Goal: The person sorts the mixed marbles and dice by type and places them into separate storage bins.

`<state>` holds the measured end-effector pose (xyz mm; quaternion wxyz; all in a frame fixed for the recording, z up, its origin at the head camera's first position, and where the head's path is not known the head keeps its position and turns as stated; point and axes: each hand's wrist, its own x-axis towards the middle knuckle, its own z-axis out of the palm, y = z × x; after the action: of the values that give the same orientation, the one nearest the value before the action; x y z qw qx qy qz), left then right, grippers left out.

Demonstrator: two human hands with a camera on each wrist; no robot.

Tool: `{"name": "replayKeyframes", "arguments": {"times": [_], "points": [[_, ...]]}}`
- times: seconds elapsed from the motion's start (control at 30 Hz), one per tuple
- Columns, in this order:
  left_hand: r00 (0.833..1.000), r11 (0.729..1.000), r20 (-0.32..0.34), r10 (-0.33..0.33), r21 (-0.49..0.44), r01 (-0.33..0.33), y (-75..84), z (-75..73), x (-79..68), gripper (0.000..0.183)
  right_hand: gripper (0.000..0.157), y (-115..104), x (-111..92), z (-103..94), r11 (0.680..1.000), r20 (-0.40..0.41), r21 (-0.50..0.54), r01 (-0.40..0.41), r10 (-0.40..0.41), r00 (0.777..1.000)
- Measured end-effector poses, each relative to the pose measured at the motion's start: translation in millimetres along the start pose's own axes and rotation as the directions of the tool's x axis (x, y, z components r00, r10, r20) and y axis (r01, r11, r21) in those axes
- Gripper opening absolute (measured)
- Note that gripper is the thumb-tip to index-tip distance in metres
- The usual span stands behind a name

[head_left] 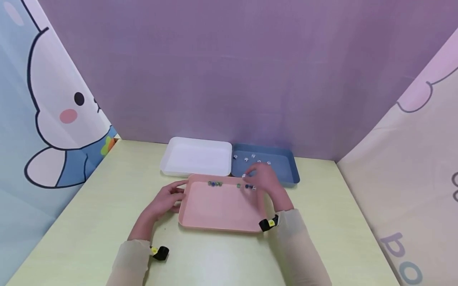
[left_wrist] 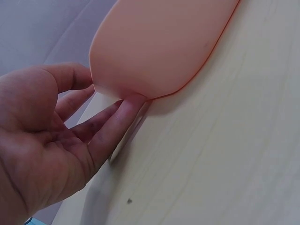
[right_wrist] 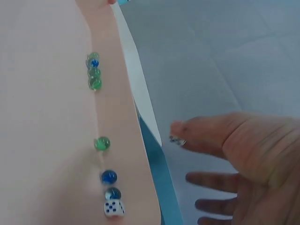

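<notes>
A pink tray sits in front of the person. The left hand grips its left edge, with fingers against the wall and a fingertip at the bottom edge in the left wrist view. Between thumb and fingertip the right hand pinches a small white die, above the pink tray's far rim. Several glass marbles, green and blue, lie along the tray's far wall, and another white die rests beside them. Behind, a blue tray carries several white dice.
A white tray stands left of the blue tray, side by side at the back of the pale table. A purple cloth rises behind the table, and printed cloths hang at both sides.
</notes>
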<state>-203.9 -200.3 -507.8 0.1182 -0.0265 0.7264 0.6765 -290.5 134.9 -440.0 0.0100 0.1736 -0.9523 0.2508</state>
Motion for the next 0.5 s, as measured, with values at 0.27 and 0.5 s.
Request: {"name": "replayKeyframes", "arguments": {"times": [0.27, 0.5], "points": [[0.999, 1.0, 0.042, -0.02, -0.019, 0.021, 17.0, 4.3, -9.3, 0.051, 0.016, 25.0, 4.5, -5.8, 0.989, -0.08, 0.142, 0.041, -0.03, 0.996], [0.999, 1.0, 0.038, -0.021, -0.005, 0.021, 18.8, 6.1, -12.7, 0.052, 0.023, 50.2, 9.9, -11.0, 0.959, -0.147, 0.28, 0.036, 0.006, 0.989]]}}
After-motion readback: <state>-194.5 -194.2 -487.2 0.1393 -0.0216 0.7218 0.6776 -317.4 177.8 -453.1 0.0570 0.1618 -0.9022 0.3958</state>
